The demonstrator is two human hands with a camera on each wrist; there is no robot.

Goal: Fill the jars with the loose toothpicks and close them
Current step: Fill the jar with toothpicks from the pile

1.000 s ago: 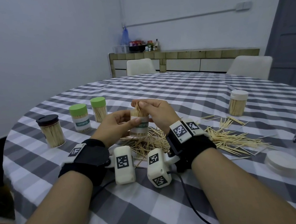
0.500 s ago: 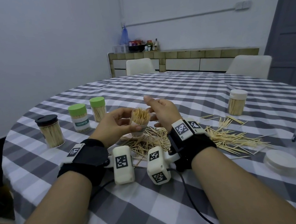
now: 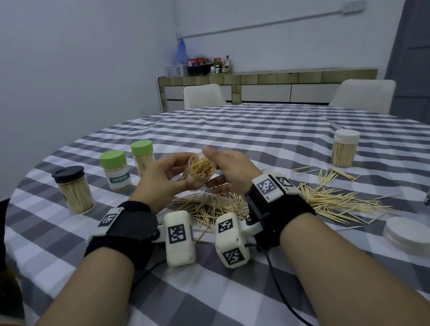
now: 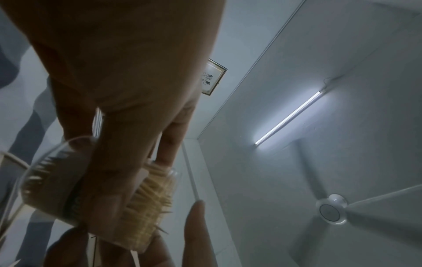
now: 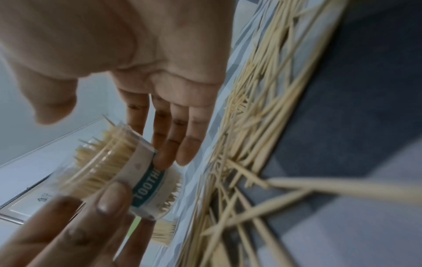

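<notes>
Left hand (image 3: 162, 180) with its grip curled round an open, tilted jar (image 3: 200, 168) packed with toothpicks, held above the tabletop (image 3: 252, 289) near its front edge, right hand (image 3: 230, 170) beside it, grip slack with straight fingers touching the jar's wall, loose toothpicks (image 3: 330, 199) scattered below.

Home dining room: checked-cloth round table (image 3: 230, 122), chairs (image 3: 363, 95), sideboard (image 3: 266, 85).

"TOOTHPICK" in white on a teal band, on the label of the green-lidded jar (image 3: 115, 171) standing on the table. "TOOTH", then cut off by a fingertip, on the same kind of teal band on the open jar (image 5: 146, 187) held in the hands. Brush-written characters on the framed picture (image 4: 211, 79), not readable.
</notes>
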